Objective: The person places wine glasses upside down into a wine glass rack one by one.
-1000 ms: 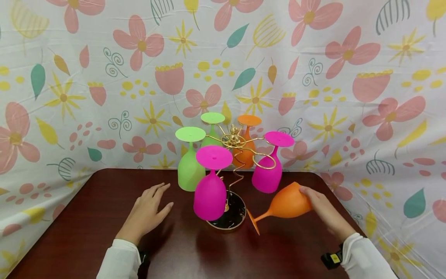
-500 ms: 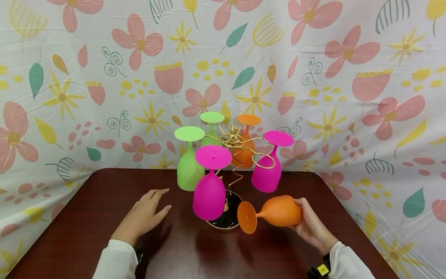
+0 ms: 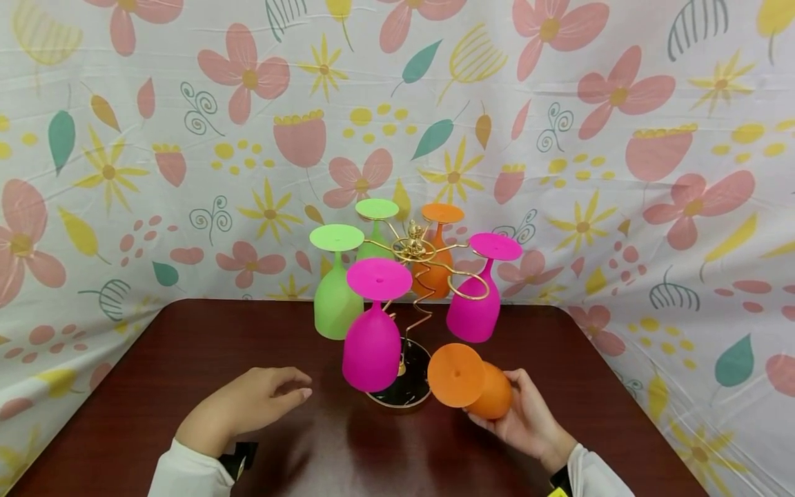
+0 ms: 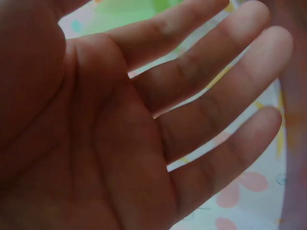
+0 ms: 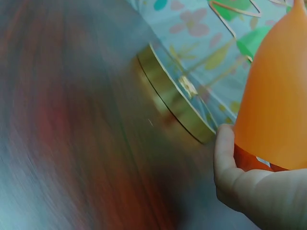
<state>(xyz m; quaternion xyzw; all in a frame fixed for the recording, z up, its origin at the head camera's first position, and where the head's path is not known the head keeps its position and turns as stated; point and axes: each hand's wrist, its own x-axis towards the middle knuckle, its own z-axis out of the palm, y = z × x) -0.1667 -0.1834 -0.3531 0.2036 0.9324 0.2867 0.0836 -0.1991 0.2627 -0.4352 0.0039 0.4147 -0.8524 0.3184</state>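
Note:
An orange goblet [image 3: 493,397] is gripped around its bowl by my right hand [image 3: 528,421], its round foot tilted toward the head camera. In the right wrist view the orange bowl [image 5: 278,100] fills the right side, with a finger along its rim. My left hand [image 3: 248,404] hovers left of the gold wire rack [image 3: 417,248], fingers relaxed and holding nothing. From the rack hang upside down two magenta goblets [image 3: 373,345], two green goblets [image 3: 338,297] and another orange goblet [image 3: 435,269]. One front-right wire loop [image 3: 472,286] carries no goblet.
The rack stands on a round black base [image 3: 404,386] with a gold edge. Beneath it lies a dark red-brown wooden table [image 3: 205,352]. A flower-patterned cloth [image 3: 248,172] hangs behind the table and along its sides.
My right hand has moved left and downward with the orange goblet, turning its foot toward the head camera. My left hand has shifted slightly down, its fingers bending more.

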